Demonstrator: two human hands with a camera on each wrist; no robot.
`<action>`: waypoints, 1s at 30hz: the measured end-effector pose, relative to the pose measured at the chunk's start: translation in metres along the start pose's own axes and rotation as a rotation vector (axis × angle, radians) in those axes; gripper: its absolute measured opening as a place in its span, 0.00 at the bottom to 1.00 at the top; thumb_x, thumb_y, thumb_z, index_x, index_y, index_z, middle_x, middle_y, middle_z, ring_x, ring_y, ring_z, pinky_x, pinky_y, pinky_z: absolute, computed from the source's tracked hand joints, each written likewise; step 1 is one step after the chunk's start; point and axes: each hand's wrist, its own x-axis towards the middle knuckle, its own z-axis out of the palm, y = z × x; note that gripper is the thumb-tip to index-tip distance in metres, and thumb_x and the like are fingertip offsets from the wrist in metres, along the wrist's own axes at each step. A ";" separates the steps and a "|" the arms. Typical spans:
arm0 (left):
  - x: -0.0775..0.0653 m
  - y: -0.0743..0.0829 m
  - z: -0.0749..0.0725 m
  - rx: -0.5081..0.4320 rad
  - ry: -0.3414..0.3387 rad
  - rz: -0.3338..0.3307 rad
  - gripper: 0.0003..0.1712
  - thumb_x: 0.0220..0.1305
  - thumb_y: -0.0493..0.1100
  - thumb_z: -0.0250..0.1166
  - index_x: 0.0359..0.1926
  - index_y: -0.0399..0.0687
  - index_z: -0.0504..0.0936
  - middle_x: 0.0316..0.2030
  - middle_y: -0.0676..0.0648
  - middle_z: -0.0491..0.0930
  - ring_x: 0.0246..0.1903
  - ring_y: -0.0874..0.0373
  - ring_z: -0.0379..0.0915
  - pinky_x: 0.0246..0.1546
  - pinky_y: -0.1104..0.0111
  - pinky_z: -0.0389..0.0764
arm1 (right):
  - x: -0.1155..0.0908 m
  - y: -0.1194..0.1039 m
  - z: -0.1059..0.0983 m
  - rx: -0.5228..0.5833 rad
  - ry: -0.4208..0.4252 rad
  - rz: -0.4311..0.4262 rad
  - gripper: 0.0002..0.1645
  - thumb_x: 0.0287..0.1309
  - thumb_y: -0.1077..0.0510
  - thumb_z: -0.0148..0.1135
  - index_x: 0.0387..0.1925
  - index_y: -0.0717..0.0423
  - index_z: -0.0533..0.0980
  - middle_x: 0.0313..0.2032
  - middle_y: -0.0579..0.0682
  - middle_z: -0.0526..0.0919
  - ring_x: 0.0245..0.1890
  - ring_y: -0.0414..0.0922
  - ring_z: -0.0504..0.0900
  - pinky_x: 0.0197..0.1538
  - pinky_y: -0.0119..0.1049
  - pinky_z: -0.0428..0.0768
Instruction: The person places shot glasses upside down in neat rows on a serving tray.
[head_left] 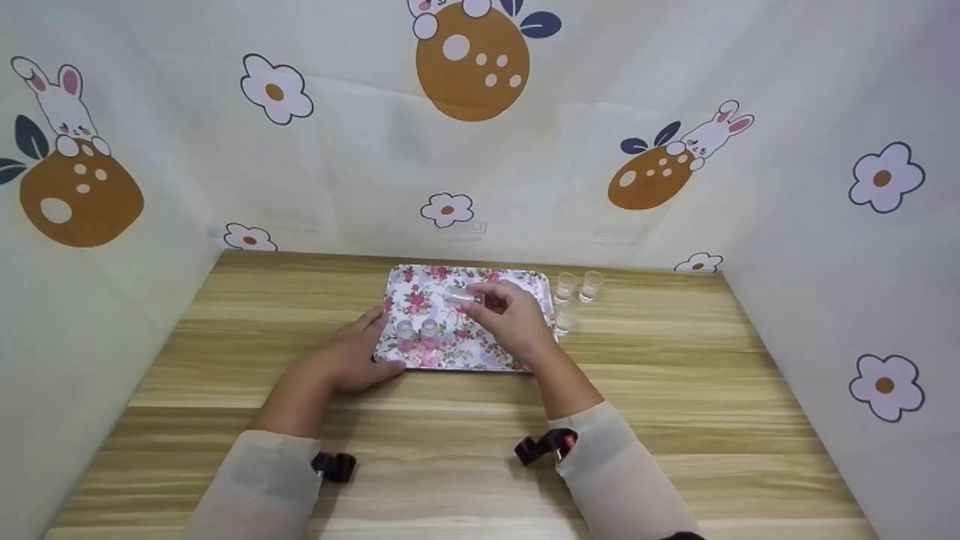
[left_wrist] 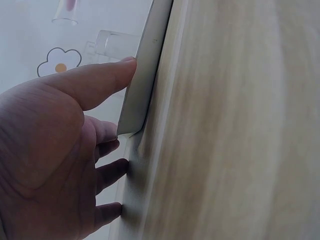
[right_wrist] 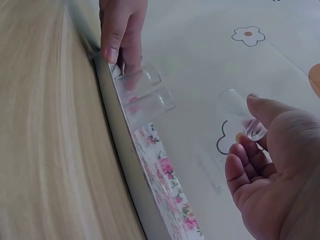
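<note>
A floral tray [head_left: 480, 352] with a raised pale rim lies on the table. My left hand [head_left: 352, 356] holds its front left corner, thumb on the front rim and fingers along the left side. In the left wrist view the thumb [left_wrist: 107, 82] touches the rim. My right hand [head_left: 514, 319] pinches a small clear shot glass [head_left: 461, 298] above the tray, tilted on its side. In the right wrist view the fingers grip this glass [right_wrist: 232, 105] near its thick base. Two similar glasses, a left one [head_left: 405, 331] and a right one [head_left: 430, 331], stand side by side at the tray's front left.
Three more clear glasses stand on the wooden table [head_left: 465, 450] off the tray's right edge: two behind [head_left: 565, 288] and one nearer glass [head_left: 563, 320]. A patterned cloth wall [head_left: 352, 165] encloses the back and sides.
</note>
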 end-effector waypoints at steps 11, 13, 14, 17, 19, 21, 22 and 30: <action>-0.001 -0.001 0.000 0.016 -0.003 -0.008 0.60 0.73 0.68 0.62 0.88 0.46 0.42 0.89 0.44 0.36 0.85 0.31 0.39 0.83 0.34 0.49 | -0.001 0.005 0.013 0.020 -0.026 0.009 0.25 0.60 0.56 0.80 0.59 0.56 0.86 0.50 0.55 0.89 0.41 0.40 0.85 0.44 0.27 0.87; 0.000 -0.002 0.000 0.015 -0.003 -0.010 0.60 0.72 0.68 0.63 0.88 0.47 0.42 0.89 0.45 0.36 0.86 0.32 0.38 0.83 0.34 0.49 | -0.001 0.006 0.015 0.037 -0.043 0.015 0.26 0.61 0.59 0.78 0.60 0.57 0.85 0.52 0.58 0.90 0.41 0.41 0.86 0.43 0.27 0.87; 0.000 -0.002 0.000 0.014 -0.003 -0.011 0.60 0.72 0.68 0.63 0.88 0.47 0.42 0.89 0.45 0.35 0.86 0.32 0.38 0.84 0.34 0.49 | -0.001 0.006 0.015 0.043 -0.051 0.018 0.26 0.61 0.60 0.78 0.61 0.58 0.84 0.52 0.58 0.90 0.41 0.41 0.87 0.43 0.27 0.88; 0.001 -0.002 0.000 0.015 -0.002 0.000 0.60 0.73 0.68 0.63 0.88 0.46 0.42 0.89 0.44 0.36 0.85 0.31 0.38 0.83 0.34 0.49 | -0.001 0.008 0.017 0.031 -0.074 0.015 0.25 0.63 0.61 0.76 0.62 0.59 0.84 0.54 0.58 0.90 0.44 0.44 0.89 0.45 0.29 0.89; 0.001 -0.001 0.000 0.014 0.001 0.007 0.60 0.73 0.68 0.63 0.88 0.46 0.42 0.89 0.44 0.36 0.85 0.30 0.39 0.83 0.34 0.50 | -0.001 0.009 0.018 0.018 -0.089 0.015 0.25 0.64 0.61 0.75 0.62 0.58 0.84 0.55 0.56 0.90 0.48 0.47 0.90 0.49 0.31 0.89; 0.000 -0.001 -0.001 0.013 0.003 0.014 0.59 0.73 0.67 0.63 0.87 0.44 0.42 0.89 0.43 0.37 0.85 0.29 0.40 0.83 0.34 0.50 | -0.001 0.010 0.019 -0.002 -0.109 0.012 0.25 0.64 0.61 0.74 0.62 0.57 0.84 0.57 0.56 0.90 0.52 0.50 0.90 0.54 0.34 0.89; 0.000 -0.002 -0.001 0.013 0.004 0.014 0.59 0.73 0.67 0.63 0.87 0.44 0.42 0.89 0.43 0.37 0.85 0.29 0.41 0.84 0.35 0.51 | -0.001 0.011 0.019 -0.006 -0.120 0.012 0.25 0.64 0.62 0.74 0.62 0.58 0.84 0.58 0.56 0.90 0.54 0.51 0.90 0.56 0.35 0.89; 0.001 -0.003 0.000 0.012 0.004 0.011 0.59 0.73 0.67 0.63 0.87 0.45 0.43 0.89 0.43 0.38 0.85 0.29 0.40 0.84 0.35 0.51 | 0.000 0.020 0.023 -0.050 -0.183 0.031 0.24 0.62 0.65 0.73 0.60 0.64 0.84 0.59 0.58 0.89 0.58 0.55 0.88 0.60 0.41 0.88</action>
